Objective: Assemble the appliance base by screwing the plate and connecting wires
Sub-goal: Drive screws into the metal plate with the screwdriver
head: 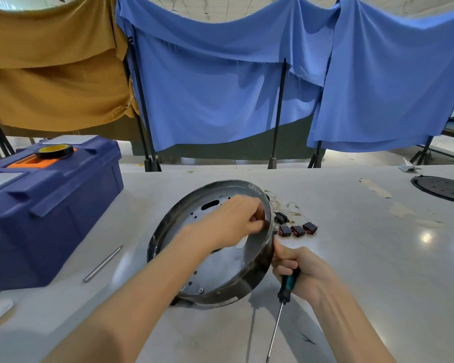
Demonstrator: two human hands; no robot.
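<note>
While the round dark metal appliance base (249, 281) leans tilted on the white table (364, 271) at the frame's centre, the left hand (228, 221) reaches across its silver inner plate (220, 265). Its fingers are curled at the right rim, and I cannot tell whether they hold anything. Just right of the base, the right hand (304, 271) grips a teal-handled screwdriver (286, 289), tip toward the lower edge. Red rocker switches (298, 230) and thin wires (286, 205) lie behind the rim. A metal rod (102, 263) and a blue toolbox (50, 205) sit at left.
</note>
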